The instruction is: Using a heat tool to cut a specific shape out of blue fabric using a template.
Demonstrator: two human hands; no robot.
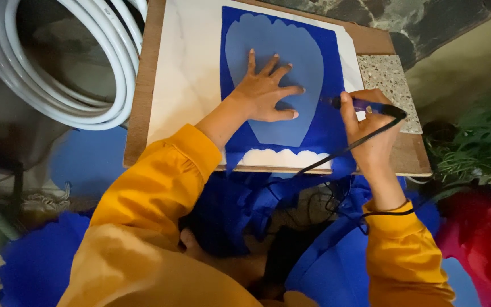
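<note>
template point(274, 62) on fabric point(319, 122) | fabric on slab point(191, 68) | slab on board point(140, 102) | hose coil point(58, 85) left

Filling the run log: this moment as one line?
left hand flat on pale template | right hand grips corded tool | tip at blue fabric

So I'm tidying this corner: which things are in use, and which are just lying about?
In use:
left hand
pale template
blue cloth
right hand
corded tool
white slab

Lying about:
hose coil
plant
red cloth
</note>
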